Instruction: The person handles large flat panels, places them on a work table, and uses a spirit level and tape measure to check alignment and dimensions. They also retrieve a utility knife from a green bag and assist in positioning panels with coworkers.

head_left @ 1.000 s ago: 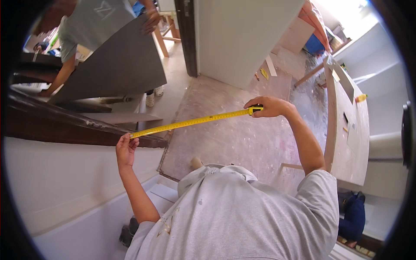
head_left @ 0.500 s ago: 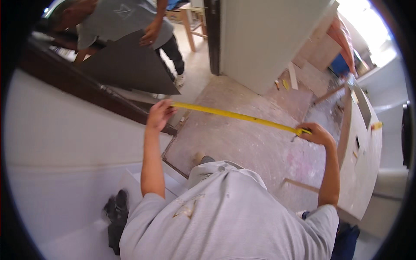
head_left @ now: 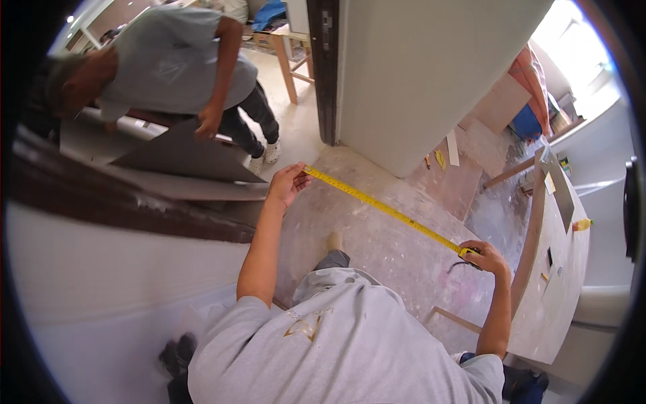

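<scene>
Grips the yellow-and-black case (head_left: 464, 252) of the tape measure (head_left: 412, 222) in the right hand (head_left: 487, 258), fingers closed around it, black cord (head_left: 457, 263) hanging just beside. Appears lower in view, nearer the body, than a second ago. Pinches the free end of the blade (head_left: 363, 197) between thumb and fingers of the left hand (head_left: 289, 185); shows now past the end of the dark wooden trim (head_left: 168, 210), instead of in front of it. Slopes down to the right along the blade, where rising to the right a second ago. Suggests, by judgement, a drawn-out span swung clear of the trim, with nothing being measured against it at present.

Places the tape measure between the two hands, touching both, nearly straight above the pale floor (head_left: 377, 249). Noted to the right, apart from the blade: counter (head_left: 538, 330). Noted farther off, beyond the trim: co-worker's hand (head_left: 209, 121) at a dark sheet (head_left: 185, 155), sheet lower and flatter in view than a second ago.
</scene>
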The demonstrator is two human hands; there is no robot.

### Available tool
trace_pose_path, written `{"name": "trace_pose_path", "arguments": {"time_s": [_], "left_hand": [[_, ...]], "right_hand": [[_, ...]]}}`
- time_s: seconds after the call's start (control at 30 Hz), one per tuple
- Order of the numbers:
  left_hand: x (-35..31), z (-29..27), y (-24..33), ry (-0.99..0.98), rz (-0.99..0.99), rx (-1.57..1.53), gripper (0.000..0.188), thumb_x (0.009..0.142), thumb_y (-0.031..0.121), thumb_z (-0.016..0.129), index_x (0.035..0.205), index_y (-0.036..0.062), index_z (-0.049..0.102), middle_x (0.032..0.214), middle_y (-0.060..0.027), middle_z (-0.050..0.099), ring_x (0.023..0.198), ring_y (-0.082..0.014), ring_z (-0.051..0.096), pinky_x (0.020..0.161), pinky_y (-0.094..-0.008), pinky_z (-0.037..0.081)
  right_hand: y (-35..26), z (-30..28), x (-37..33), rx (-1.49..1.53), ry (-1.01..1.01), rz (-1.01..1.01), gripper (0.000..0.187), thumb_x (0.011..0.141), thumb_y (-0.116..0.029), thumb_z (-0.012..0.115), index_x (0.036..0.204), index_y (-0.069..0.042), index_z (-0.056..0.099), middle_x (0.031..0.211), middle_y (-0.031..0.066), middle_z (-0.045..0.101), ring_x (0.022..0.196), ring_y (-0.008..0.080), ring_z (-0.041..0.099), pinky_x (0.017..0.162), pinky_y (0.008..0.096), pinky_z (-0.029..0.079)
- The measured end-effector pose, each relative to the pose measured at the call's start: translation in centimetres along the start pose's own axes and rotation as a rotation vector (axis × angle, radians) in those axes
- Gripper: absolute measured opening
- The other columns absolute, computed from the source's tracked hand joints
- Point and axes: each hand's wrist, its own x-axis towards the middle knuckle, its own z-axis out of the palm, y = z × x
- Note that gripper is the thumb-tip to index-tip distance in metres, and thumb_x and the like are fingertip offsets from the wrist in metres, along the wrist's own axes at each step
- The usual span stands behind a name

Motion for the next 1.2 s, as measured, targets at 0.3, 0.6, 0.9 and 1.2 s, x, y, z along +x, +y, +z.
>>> {"name": "trace_pose_path", "arguments": {"time_s": [0.3, 0.6, 0.9, 1.2], "left_hand": [[9.3, 4.8, -2.9, -0.067, -0.16, -0.217, 0.026, 0.091, 0.028, 0.052, 0.1, 0.0049, 0.056, 0.091, -0.0099, 0.065, 0.086, -0.0204, 0.064, 0.074, -0.0304, 0.054], [16.1, 5.5, -5.8, -0.229, -0.232, -0.109, 0.029, 0.095, 0.03, 0.042, 0.095, 0.0055, 0.056, 0.09, -0.0103, 0.064, 0.08, -0.0178, 0.062, 0.075, -0.0311, 0.053], [24.4, 7.2, 3.3, 0.038, -0.174, 0.192, 0.03, 0.095, 0.031, 0.043, 0.102, 0.0047, 0.055, 0.089, -0.0081, 0.064, 0.086, -0.0183, 0.062, 0.077, -0.0306, 0.049], [27.6, 4.7, 7.1, 0.336, -0.019, 0.198, 0.041, 0.087, 0.035, 0.057, 0.11, 0.0011, 0.054, 0.1, -0.0102, 0.061, 0.087, -0.0174, 0.061, 0.075, -0.0301, 0.049]], "right_hand": [[-3.2, -3.5, 10.2, -0.19, 0.01, -0.131, 0.033, 0.075, -0.024, 0.062, 0.105, -0.009, 0.063, 0.091, 0.01, 0.065, 0.08, 0.023, 0.059, 0.073, 0.0326, 0.046], [-3.0, -5.0, 20.3, -0.089, -0.218, -0.09, 0.035, 0.078, -0.026, 0.061, 0.109, -0.012, 0.059, 0.09, 0.009, 0.065, 0.081, 0.0198, 0.06, 0.071, 0.0346, 0.046], [-3.0, -0.8, 32.8, 0.465, -0.48, 0.015, 0.034, 0.082, -0.023, 0.061, 0.113, -0.007, 0.059, 0.095, 0.001, 0.062, 0.087, 0.0099, 0.054, 0.078, 0.0248, 0.045], [-9.0, -0.4, 47.3, 0.409, -0.465, -0.219, 0.029, 0.081, -0.021, 0.061, 0.103, -0.002, 0.061, 0.087, 0.004, 0.062, 0.08, 0.0119, 0.055, 0.071, 0.025, 0.044]]}}
